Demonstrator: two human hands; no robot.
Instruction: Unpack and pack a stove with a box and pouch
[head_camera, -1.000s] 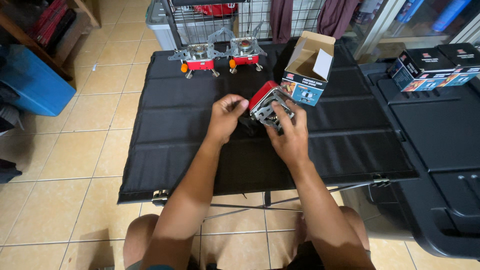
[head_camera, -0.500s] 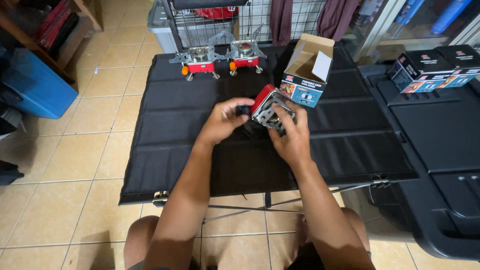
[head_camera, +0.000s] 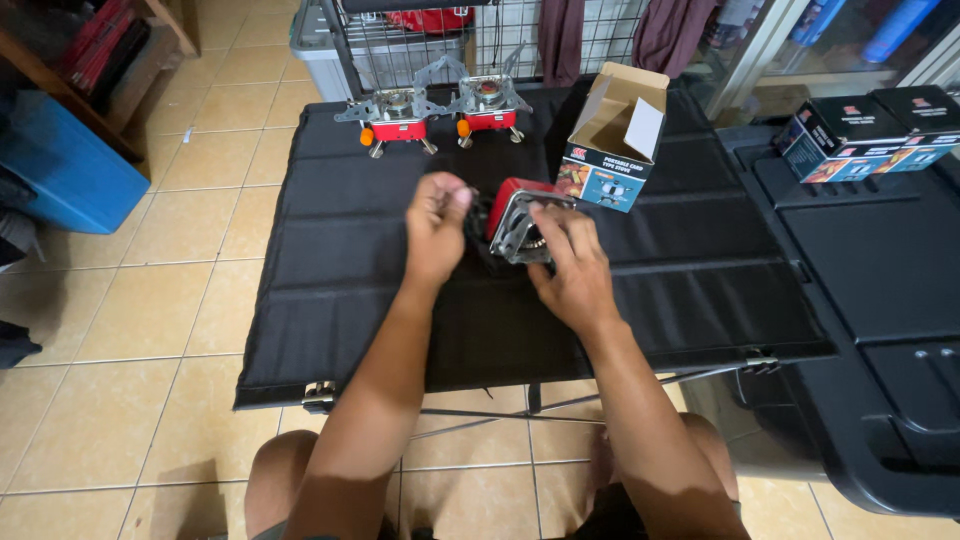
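Red and steel, a small folded camp stove (head_camera: 520, 222) sits at frame centre above the black worktop (head_camera: 340, 300), the right hand (head_camera: 572, 268) closed around it. The left hand (head_camera: 437, 228) pinches something dark beside it, too hidden to identify.

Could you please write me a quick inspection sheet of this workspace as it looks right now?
Surface: black folding table, fabric top.
Job's things: folded red camp stove held at table centre; a black part beside it, unclear.
Clutter: two unfolded red stoves at the far edge; open stove box.
Grippers: left hand closed on the black part; right hand grips the stove.
Cables: nothing seen.
Surroundings: tiled floor, blue bin, wire rack, boxed stoves on a black case.
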